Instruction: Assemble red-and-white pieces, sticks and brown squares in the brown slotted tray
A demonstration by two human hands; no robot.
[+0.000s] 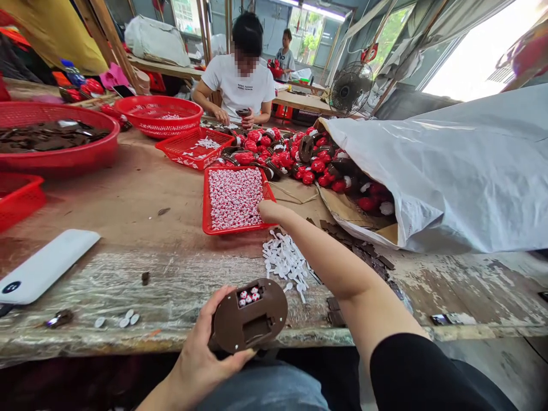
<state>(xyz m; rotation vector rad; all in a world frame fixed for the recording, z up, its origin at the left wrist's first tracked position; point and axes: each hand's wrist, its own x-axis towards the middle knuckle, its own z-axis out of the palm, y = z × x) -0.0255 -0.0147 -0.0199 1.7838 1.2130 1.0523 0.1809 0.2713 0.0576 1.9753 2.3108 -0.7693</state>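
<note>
So the piece in hand is a brown oval base [274, 315], just in front of the tabletop [141, 222] edge, held tilted so its two openings face up. The left hand [201, 342] has it gripped, curled around one end with the thumb along the near side. The right arm reaches across to the red tray [238, 231], and the right hand [269, 212] is at its right edge. The fingers are tucked out of view, so I can't tell how open it is or if it's got anything.

Progress-wise, I'd call this one partly done. The far opening has a little cluster of red-and-white balls [249, 296] in it, same look as the ones filling the tray. The near opening [257, 328] is a bare recess, with no balls showing. Neither opening has a cover on, so closing up looks undone to me.

Parts-wise there's loads left: white spoons [285, 260] heaped just beside the tray, and flat brown pieces [336, 311] near the right forearm. There's also a big pile of red-and-brown toys [299, 154] spilling out of a white sack [449, 171], but whether those are finished, no idea.
</note>
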